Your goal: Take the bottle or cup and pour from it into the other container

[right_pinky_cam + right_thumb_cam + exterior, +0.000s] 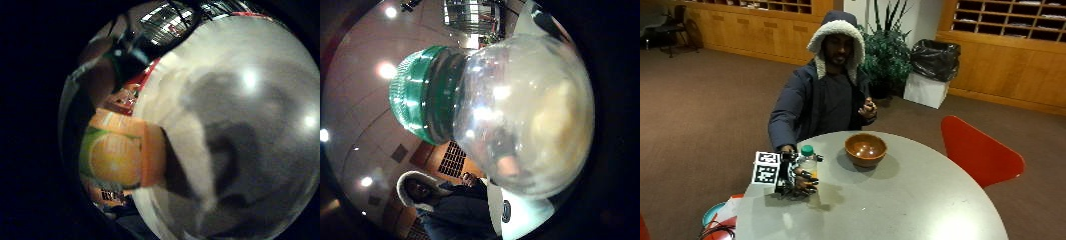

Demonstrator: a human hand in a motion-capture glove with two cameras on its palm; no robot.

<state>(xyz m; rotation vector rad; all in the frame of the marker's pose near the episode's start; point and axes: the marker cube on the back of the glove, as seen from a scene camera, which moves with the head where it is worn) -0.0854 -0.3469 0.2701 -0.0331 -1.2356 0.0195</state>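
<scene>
**Now: bottle upright in the gloved hand**

Outside view: the right hand [797, 181] has its fingers curled round a clear bottle [807, 162] with a green cap [807, 149] and an orange label, near the round table's [919, 200] edge at about 9 o'clock. Its long axis stands upright, cap up. The brown bowl [865, 149] sits apart, toward 12 o'clock.

Thumb-side palm view: the clear shoulder and ribbed green cap fill the picture.

Little-finger-side palm view: the orange label [125, 156] lies beside the grey tabletop.
</scene>
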